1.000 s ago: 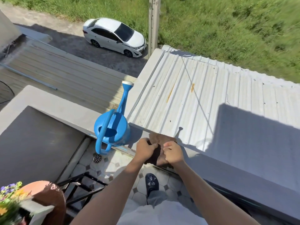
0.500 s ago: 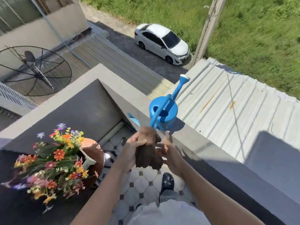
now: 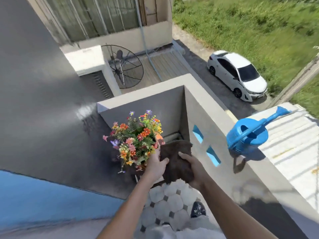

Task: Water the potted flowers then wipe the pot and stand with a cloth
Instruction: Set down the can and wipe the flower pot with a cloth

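A bunch of colourful potted flowers [image 3: 136,140] stands in the balcony corner; only a sliver of the terracotta pot [image 3: 159,138] shows behind the blooms, and the stand is hidden. My left hand [image 3: 156,163] and my right hand [image 3: 191,165] both grip a dark brown cloth [image 3: 176,157], spread between them right beside the flowers and pot. A blue watering can [image 3: 246,135] sits on top of the parapet wall to the right, apart from both hands.
The grey parapet wall [image 3: 215,128] with blue cut-outs runs along the right. The balcony floor [image 3: 165,204] is tiled, with my shoe [image 3: 198,209] on it. A dark wall [image 3: 43,100] rises on the left. Below are a white car [image 3: 238,75] and a satellite dish [image 3: 124,66].
My view has swung left from the parapet to the flowers. Both hands carried the brown cloth off the wall and over to the pot, spreading it out. The watering can stayed put.
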